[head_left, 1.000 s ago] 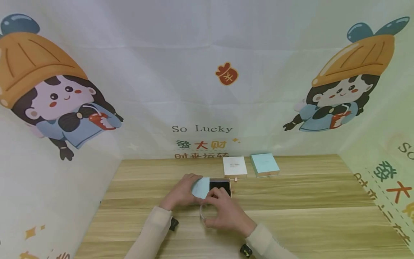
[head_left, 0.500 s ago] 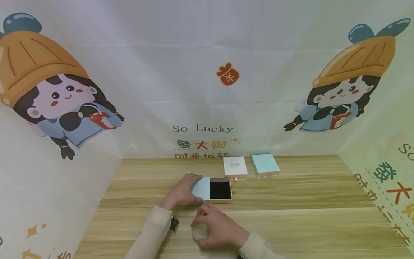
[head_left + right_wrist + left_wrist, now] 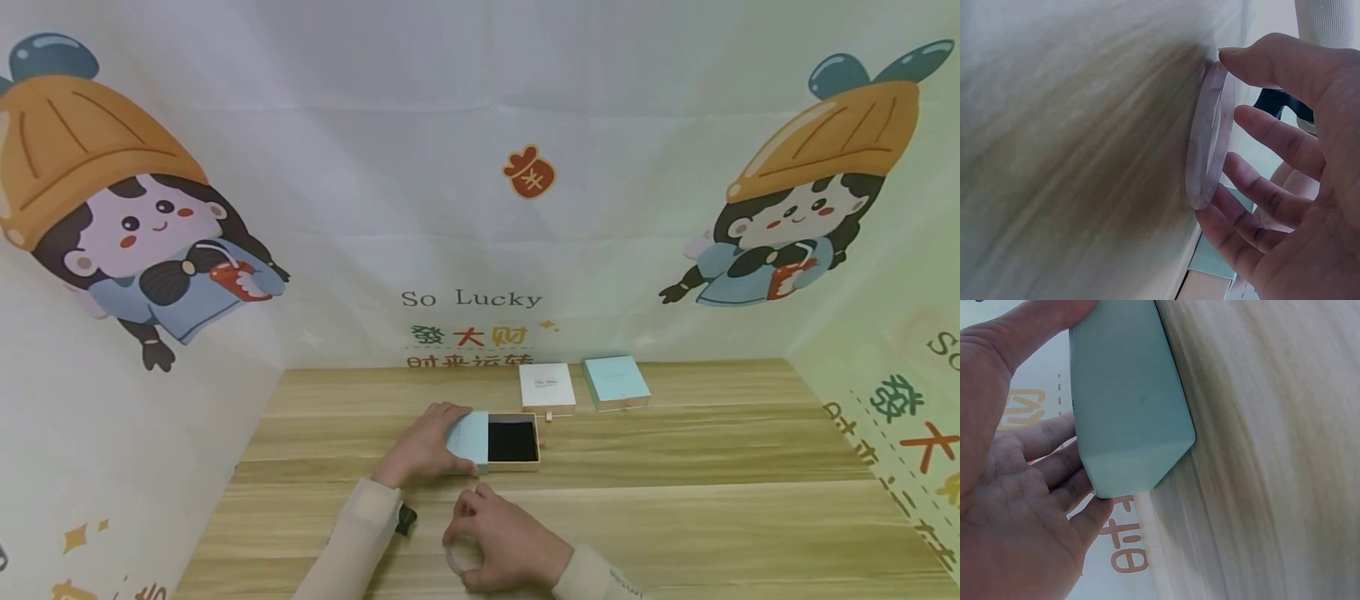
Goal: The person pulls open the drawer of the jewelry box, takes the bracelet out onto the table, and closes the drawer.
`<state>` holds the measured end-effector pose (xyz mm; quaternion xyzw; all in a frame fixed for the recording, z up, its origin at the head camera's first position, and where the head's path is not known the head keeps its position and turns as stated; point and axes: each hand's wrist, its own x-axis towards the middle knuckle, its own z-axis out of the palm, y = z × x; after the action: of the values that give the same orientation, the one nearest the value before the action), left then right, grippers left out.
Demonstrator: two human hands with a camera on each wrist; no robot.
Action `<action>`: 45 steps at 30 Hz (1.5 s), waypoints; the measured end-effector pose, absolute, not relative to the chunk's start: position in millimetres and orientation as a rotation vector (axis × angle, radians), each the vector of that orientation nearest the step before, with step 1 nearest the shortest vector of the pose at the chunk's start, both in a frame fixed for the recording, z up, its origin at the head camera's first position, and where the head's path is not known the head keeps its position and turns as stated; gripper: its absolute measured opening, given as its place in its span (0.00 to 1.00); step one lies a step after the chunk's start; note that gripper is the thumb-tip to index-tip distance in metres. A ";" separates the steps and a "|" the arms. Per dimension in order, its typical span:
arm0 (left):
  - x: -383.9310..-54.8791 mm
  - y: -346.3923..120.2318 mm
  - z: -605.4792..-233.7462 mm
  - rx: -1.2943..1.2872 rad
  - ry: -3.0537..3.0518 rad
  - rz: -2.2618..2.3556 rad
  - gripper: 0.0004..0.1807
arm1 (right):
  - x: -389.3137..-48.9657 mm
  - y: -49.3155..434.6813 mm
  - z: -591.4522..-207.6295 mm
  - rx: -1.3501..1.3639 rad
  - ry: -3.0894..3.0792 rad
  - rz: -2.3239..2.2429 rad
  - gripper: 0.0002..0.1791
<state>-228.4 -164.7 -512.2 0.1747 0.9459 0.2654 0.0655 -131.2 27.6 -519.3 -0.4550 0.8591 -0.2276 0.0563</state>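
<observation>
Head view, at its left: the left hand (image 3: 423, 450) grips the pale blue cover (image 3: 468, 435), thumb along the near side, fingers on the far side. Too hard a squeeze could dent the thin-looking cover or bind it on the drawer; too slack a grip might let the box skid if the drawer is bumped.

Next, in front of the cover and well apart from the drawer, is the bangle (image 3: 1197, 150). The right hand (image 3: 504, 542) pinches it by the edge between thumb and fingertips, the palm clear of it. Smooth and probably hard, it could slip with so little contact, and a knock on the table (image 3: 712, 442) might chip it. Whether its lower edge touches the wood I cannot tell; the right wrist view is dim there.

Further right, the drawer (image 3: 516, 467) stands part out of the cover, its black lining (image 3: 513, 442) bare. The cover roofs part of the drawer, so a bangle brought in too far left would strike the cover's edge, and a tilted one could catch the rim.

Behind, the white box (image 3: 546, 387) and, rightmost, the blue box (image 3: 617, 382) seem at little risk, unless the drawer's box is shoved back into the white one.
</observation>
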 end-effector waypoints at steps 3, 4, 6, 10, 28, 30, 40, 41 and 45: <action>-227.8 -164.3 -511.0 0.527 2.850 0.813 0.53 | -131.3 27.7 -519.9 -1.390 2.605 -0.680 0.16; -227.7 -164.4 -510.9 0.530 2.850 0.817 0.53 | -131.3 27.7 -519.8 -1.390 2.602 -0.681 0.16; -227.6 -164.4 -510.5 0.530 2.849 0.818 0.53 | -131.3 27.7 -519.6 -1.384 2.597 -0.683 0.16; -227.3 -164.6 -510.5 0.526 2.844 0.809 0.53 | -130.9 28.1 -518.1 -1.362 2.586 -0.684 0.16; -227.1 -165.7 -510.8 0.540 2.846 0.811 0.52 | -136.7 35.0 -509.6 -1.459 2.592 -0.666 0.23; -227.5 -165.9 -511.4 0.543 2.847 0.817 0.52 | -138.4 36.4 -507.5 -1.461 2.594 -0.665 0.23; -228.0 -166.1 -512.3 0.558 2.856 0.834 0.49 | -150.9 45.4 -502.4 -1.398 2.595 -0.748 0.26; -228.0 -166.0 -512.3 0.561 2.859 0.834 0.48 | -152.3 46.6 -501.2 -1.389 2.595 -0.766 0.26; -228.3 -165.5 -511.6 0.565 2.860 0.842 0.48 | -159.0 50.9 -494.7 -1.373 2.601 -0.837 0.25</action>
<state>-228.3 -165.5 -511.6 0.1859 0.9412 0.2771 0.0534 -159.0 50.9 -494.7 -0.4485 0.8499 -0.2734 0.0417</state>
